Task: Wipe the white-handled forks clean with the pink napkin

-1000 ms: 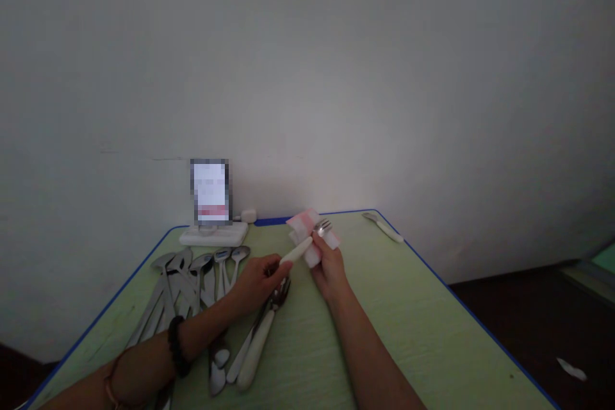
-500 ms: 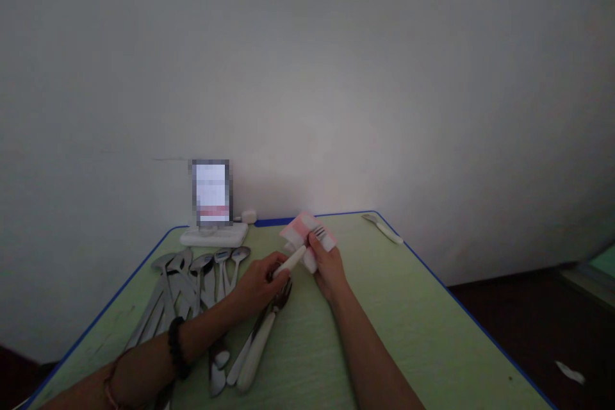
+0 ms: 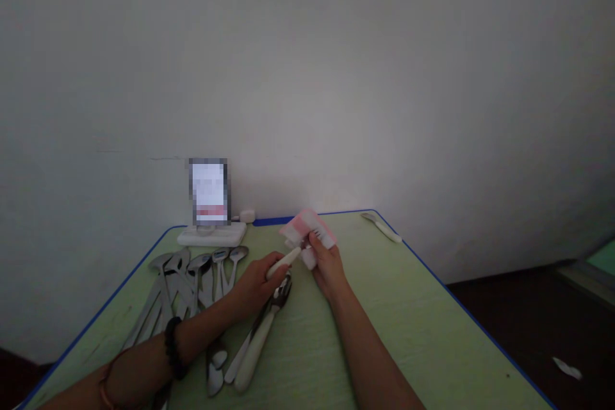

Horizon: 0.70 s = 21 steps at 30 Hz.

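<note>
- Head view: the fork [image 3: 284, 263] is between the two hands, above the green table [image 3: 384, 307], its pale handle sloping up and away toward the right hand.
- Head view: the left hand [image 3: 262, 282] is closed on the handle, thumb along it; how the lower fingers wrap round cannot be told.
- Head view: the right hand [image 3: 330, 262] has its thumb pressed over the fork's head, pinching it against the pink-and-white cloth [image 3: 305, 225]; only the tine ends show past the thumb.
- Head view: the fork looks light and stiff, unlikely to bend or break under a modest squeeze. Its handle seems smooth, so it could turn in damp fingers; the thick part of the handle gives the surest hold, while the tine ends look best kept behind fabric.
- Head view: the cloth, perhaps paper, seems thin, soft and floppy, weighing almost nothing; it is best held bunched against the metal, as loose corners would fold over.
- Head view: just below the left hand lies pale-handled cutlery [image 3: 254, 352], with spoons [image 3: 199, 262] spread beyond its forearm; hard, smooth metal like this would slide readily.
</note>
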### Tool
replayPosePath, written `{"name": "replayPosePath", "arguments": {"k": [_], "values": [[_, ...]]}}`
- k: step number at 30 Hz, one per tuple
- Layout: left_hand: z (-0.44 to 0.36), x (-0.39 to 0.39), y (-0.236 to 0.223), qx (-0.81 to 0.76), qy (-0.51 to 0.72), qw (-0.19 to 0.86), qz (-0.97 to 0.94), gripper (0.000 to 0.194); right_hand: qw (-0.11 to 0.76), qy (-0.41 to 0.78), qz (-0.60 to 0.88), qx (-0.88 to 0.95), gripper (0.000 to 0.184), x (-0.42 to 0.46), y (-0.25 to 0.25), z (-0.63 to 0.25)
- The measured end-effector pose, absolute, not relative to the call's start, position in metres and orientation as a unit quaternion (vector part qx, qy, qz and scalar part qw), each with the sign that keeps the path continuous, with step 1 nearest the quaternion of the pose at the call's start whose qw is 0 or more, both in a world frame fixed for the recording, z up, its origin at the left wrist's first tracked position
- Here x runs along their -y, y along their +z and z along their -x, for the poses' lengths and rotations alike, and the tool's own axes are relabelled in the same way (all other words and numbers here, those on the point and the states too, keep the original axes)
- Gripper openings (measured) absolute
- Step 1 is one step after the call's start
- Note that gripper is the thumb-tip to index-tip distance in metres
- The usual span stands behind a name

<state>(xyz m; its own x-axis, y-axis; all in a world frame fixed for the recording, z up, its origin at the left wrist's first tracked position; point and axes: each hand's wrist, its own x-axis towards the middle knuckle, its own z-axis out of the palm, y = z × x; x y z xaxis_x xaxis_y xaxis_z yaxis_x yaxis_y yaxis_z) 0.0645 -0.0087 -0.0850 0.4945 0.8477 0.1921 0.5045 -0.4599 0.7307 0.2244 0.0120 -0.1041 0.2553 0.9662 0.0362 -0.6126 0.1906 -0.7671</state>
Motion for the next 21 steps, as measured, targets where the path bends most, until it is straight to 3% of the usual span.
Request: {"name": "replayPosePath", "arguments": {"k": [7, 13, 21], "values": [[-0.064, 0.011, -0.083, -0.408, 0.297, 0.33, -0.797, 0.03, 0.662, 0.529, 0.395, 0.355, 0.036, -0.016, -0.115, -0.228], [-0.066, 0.009, -0.09, -0.4, 0.378, 0.509, -0.662, 0.031, 0.703, 0.564, 0.323, 0.289, 0.029, -0.01, -0.106, -0.225], [-0.068, 0.011, -0.086, -0.324, 0.352, 0.569, -0.669, 0.025, 0.713, 0.596, 0.293, 0.224, 0.025, -0.005, -0.097, -0.224]]}}
